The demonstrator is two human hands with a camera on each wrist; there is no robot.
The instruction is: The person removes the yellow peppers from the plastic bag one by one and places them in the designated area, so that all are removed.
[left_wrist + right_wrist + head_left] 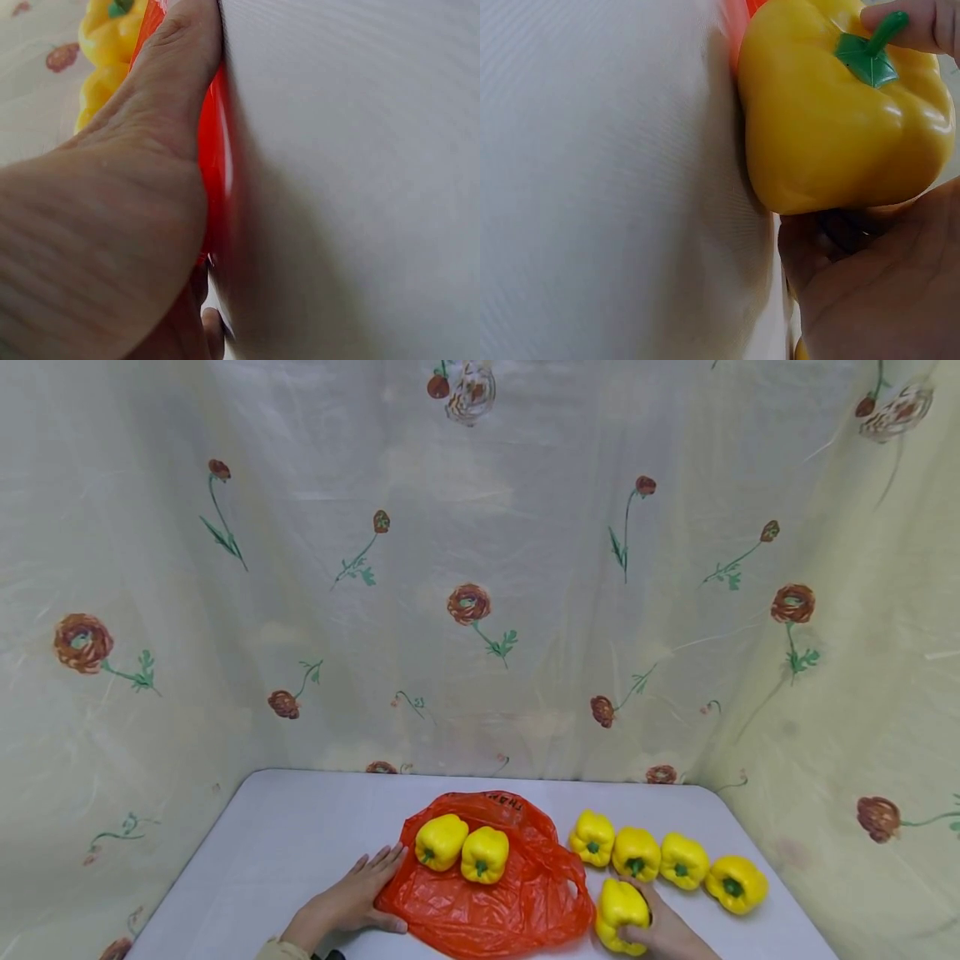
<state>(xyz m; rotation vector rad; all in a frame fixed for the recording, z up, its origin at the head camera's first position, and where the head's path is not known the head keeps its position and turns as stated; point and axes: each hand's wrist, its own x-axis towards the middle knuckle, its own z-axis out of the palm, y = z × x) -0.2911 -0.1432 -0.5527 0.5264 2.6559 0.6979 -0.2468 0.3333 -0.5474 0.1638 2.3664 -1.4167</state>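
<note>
At lower left of center, a left hand, fingers extended, touched a red plastic bag bearing two yellow peppers at lower center; at lower right, another pepper sat gripped in the right hand, below four more peppers.

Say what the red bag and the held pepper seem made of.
Red bag: thin, glossy plastic film, judging by its crinkles and highlights. Held pepper: probably molded plastic, smooth with a soft shine; the uniformly green stem looks artificial, though that's uncertain.
</note>
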